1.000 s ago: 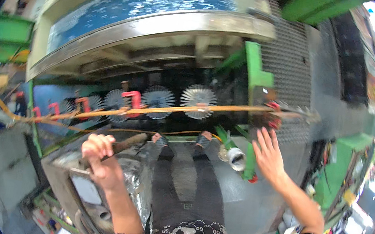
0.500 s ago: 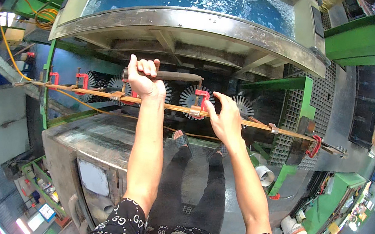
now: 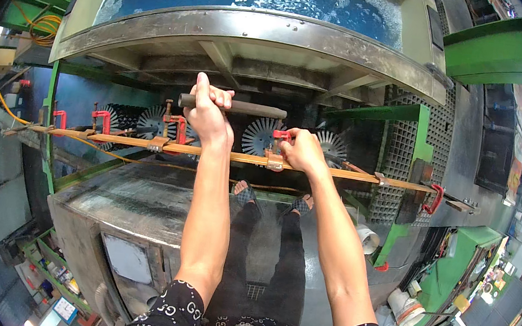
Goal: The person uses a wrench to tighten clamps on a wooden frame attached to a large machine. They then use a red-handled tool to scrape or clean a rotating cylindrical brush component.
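Observation:
My left hand (image 3: 210, 116) is closed around a dark round metal bar (image 3: 258, 110), thumb pointing up. The bar lies level, and its right end is just above a red C-clamp (image 3: 282, 135). That clamp sits on a long copper-coloured bar (image 3: 325, 169) running across in front of me, with a small copper block (image 3: 274, 161) at the same spot. My right hand (image 3: 305, 152) has its fingers closed on the clamp's right side. Behind the clamp is a finned metal disc (image 3: 257, 138). Whether the dark bar touches the clamp's screw, I cannot tell.
Several other red clamps (image 3: 102, 121) grip the long bar at left, and one red clamp (image 3: 434, 200) its right end. Beyond stands a tank (image 3: 245, 25) of blue liquid. Green frame posts (image 3: 421, 143) flank the gap. A worn metal cabinet (image 3: 119, 204) stands near left.
My right hand, open beside the clamp before, has closed on it. My left hand still holds the dark bar, its fist turned slightly. The whole view has shifted a little.

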A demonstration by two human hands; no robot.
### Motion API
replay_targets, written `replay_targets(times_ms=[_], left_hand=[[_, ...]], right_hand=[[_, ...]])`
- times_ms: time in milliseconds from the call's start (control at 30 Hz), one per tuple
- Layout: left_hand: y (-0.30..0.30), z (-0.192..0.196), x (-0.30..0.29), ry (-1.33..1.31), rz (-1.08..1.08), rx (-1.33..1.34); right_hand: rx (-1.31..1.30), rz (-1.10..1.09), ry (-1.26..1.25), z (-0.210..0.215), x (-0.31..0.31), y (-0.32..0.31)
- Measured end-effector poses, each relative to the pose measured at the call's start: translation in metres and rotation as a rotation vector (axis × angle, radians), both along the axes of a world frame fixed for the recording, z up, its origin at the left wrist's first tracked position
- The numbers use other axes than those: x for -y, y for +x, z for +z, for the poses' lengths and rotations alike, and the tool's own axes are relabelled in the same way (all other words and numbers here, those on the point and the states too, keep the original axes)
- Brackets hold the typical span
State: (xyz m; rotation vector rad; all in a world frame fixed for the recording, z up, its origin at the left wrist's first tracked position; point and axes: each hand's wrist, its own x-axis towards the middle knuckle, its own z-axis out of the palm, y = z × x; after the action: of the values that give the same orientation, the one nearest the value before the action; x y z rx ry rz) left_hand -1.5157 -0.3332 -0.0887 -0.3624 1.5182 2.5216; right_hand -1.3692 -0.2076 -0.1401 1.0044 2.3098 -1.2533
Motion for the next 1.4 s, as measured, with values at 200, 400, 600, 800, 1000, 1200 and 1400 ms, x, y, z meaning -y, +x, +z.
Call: replay_targets(times_ms=[200, 400, 600, 800, 1000, 1200, 1400], left_hand=[[0.088, 0.035, -0.102, -0.346, -0.539, -0.968], [0.117, 0.028, -0.131, -0.768, -1.075, -1.165], [0.038, 0.069, -0.024, 0.091, -0.224, -0.369], [-0.019, 0.005, 0.036, 0.414, 0.099, 0.064], [-0.018, -0.035, 0.035, 0.575, 0.116, 0.25], [-0.018, -0.021, 0.018, 0.374, 0.1, 0.175], [0.076, 0.048, -0.082, -0.584, -0.75, -1.113]], right_hand=[[0.063, 0.146, 0.134, -0.002, -0.003, 0.002], [-0.076, 0.01, 0.108, -0.013, 0.005, -0.005], [0.039, 0.04, 0.032, 0.01, 0.006, -0.006], [0.049, 0.041, 0.061, 0.006, 0.004, -0.005], [0.041, 0.051, 0.077, 0.002, 0.004, -0.003], [-0.037, 0.036, 0.096, -0.003, 0.004, -0.002], [-0.037, 0.061, 0.101, -0.005, -0.004, -0.003]])
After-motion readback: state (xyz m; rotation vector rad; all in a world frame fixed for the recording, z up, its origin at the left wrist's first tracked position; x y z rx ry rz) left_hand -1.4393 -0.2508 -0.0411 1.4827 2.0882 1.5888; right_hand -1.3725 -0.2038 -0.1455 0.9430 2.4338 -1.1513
